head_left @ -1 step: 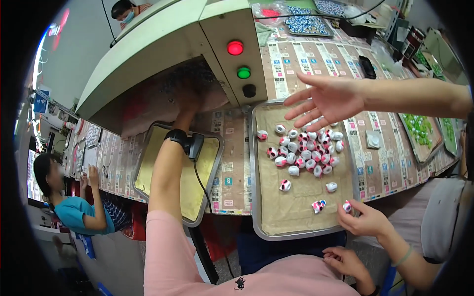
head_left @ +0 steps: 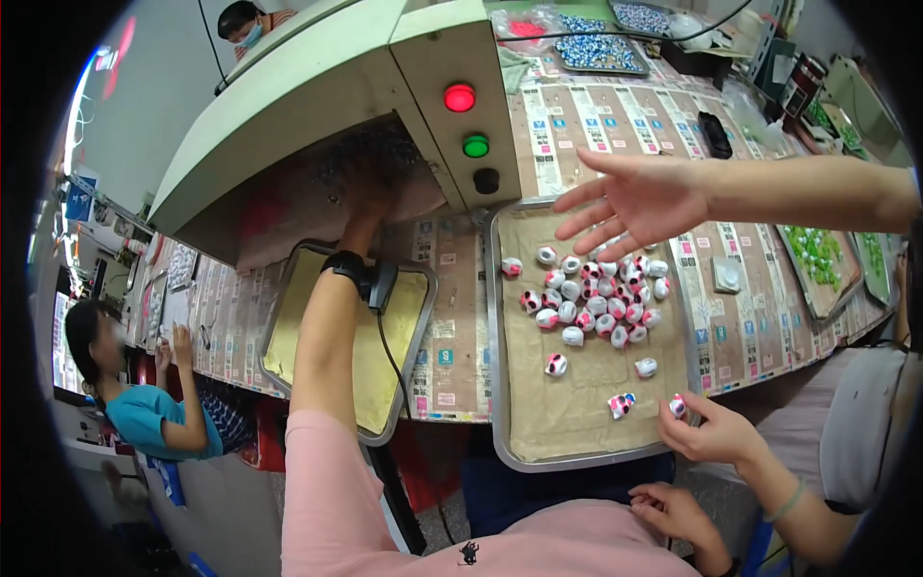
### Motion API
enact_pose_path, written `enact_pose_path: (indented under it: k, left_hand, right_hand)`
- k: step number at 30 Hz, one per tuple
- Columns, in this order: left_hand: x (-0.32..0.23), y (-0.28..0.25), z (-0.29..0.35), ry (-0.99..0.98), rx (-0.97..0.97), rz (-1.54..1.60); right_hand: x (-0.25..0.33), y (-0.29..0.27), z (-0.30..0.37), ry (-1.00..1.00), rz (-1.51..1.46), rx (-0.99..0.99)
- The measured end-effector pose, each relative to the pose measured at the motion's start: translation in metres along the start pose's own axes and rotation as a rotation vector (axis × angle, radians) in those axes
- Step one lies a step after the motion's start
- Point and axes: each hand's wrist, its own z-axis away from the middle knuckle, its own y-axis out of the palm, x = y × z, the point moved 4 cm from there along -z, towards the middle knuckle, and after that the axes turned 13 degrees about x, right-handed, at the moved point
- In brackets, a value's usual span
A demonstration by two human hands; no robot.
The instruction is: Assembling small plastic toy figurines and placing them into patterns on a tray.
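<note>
Grey-green, the machine [head_left: 428, 62] at eleven o'clock in the head view holds small dark pieces [head_left: 380, 146]; the left hand [head_left: 369, 197] is beside them, grip too dim to tell. At five o'clock the right hand [head_left: 679, 512] rests, fingers loosely parted.

Two near trays [head_left: 494, 337], one machine [head_left: 288, 125]
I count one red light [head_left: 460, 97], one green light [head_left: 476, 146], one black knob [head_left: 486, 181], and roughly thirty white-and-pink pieces [head_left: 598, 306], too heaped for exactness.
</note>
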Motion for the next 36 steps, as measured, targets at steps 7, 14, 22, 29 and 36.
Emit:
enact_pose_path:
  k: [7,14,22,29,36]
  left_hand:
    - [0.015,0.035,-0.019,0.030,0.136,0.098]
    - [-0.029,-0.006,-0.019,0.128,0.288,0.038]
    - [-0.005,-0.023,0.056,0.081,0.292,0.768]
    - [-0.007,-0.063,0.037,-0.460,0.474,1.744]
    - [-0.233,-0.202,0.115,-0.323,1.026,1.959]
  right_hand:
    - [0.006,-0.001,-0.006,0.031,-0.002,0.016]
    - [0.005,0.000,-0.004,0.017,0.023,0.006]
    - [-0.005,0.001,0.013,-0.018,0.034,-0.062]
    - [-0.006,-0.002,0.011,-0.136,0.053,0.007]
    - [-0.019,0.003,0.015,-0.248,0.108,0.024]
